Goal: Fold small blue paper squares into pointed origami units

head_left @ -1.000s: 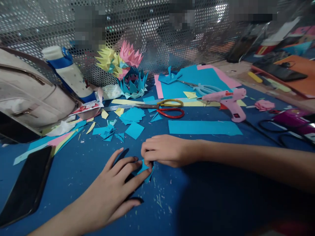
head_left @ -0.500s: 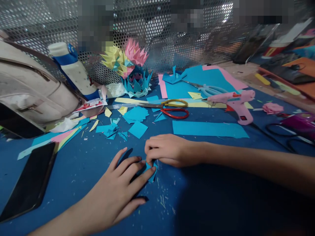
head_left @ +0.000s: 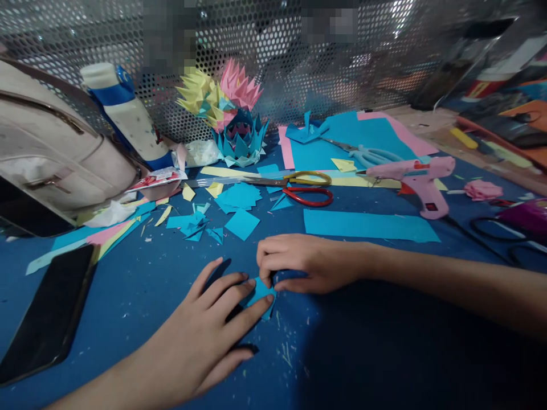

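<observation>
A small piece of blue paper (head_left: 261, 291) lies on the table, partly covered by fingers. My left hand (head_left: 217, 313) is spread flat, its fingertips pressing on that paper while the thumb rests on the table. My right hand (head_left: 303, 262) has its fingers curled, with fingertips and thumb close together at the paper's upper right edge. Just beyond my hands are a blue paper square (head_left: 243, 224), a stack of blue squares (head_left: 239, 197) and folded blue pieces (head_left: 193, 223). A blue paper strip (head_left: 371, 225) lies behind my right hand.
Scissors (head_left: 310, 196) and a pink glue gun (head_left: 427, 176) lie farther back; its cord runs right. Folded paper flowers (head_left: 241, 139) stand by the perforated metal panel. At left are a phone (head_left: 49, 313), a bottle (head_left: 132, 119) and a bag (head_left: 51, 142). Pliers (head_left: 376, 156) rest on blue sheets.
My right hand's curled fingers have drawn slightly right along the paper's edge, and more of the paper shows. My left hand stays spread on it. The view has shifted slightly.
</observation>
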Demonstrator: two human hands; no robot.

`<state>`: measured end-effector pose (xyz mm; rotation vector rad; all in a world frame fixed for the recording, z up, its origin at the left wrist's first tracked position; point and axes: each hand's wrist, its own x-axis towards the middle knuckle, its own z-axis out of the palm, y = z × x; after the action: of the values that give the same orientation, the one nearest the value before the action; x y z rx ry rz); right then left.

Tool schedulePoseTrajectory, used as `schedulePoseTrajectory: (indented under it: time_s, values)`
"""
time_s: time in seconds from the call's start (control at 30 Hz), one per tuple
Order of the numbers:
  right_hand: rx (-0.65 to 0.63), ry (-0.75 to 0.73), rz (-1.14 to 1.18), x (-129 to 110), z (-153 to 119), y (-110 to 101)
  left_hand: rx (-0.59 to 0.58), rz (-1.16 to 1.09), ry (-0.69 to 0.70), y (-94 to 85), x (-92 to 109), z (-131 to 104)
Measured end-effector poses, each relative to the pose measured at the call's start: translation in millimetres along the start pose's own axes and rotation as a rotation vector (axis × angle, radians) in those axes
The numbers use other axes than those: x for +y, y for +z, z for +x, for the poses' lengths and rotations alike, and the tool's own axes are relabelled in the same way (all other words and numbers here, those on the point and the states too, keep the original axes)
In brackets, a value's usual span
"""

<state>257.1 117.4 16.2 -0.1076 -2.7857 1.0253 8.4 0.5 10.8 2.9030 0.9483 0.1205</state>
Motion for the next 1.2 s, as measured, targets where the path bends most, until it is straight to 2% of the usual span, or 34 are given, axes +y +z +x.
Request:
schedulePoseTrajectory:
  time_s: [0.3,0.47,0.7,0.97,1.2]
  values:
    - [0.042,0.058,0.023,0.3,3.4,5.8,0.003,0.006,0.0,-0.5,0.9,1.2]
    - [0.085,0.141,-0.11,-10.8,4.7,13.4,-0.014,0.021,-0.008,0.5,0.7,0.4]
    - [0.1,0.201,-0.282,-16.5,5.9,22.7,0.028,0.034,-0.006,0.5,-0.4,0.2]
    - [0.096,0.261,-0.367,-22.7,6.7,27.5,0.024,0.019,-0.006,1.6,-1.2,0.7]
    - [0.089,0.253,-0.444,-23.7,6.7,31.1,0.014,0.024,-0.007,1.1,-1.1,1.1]
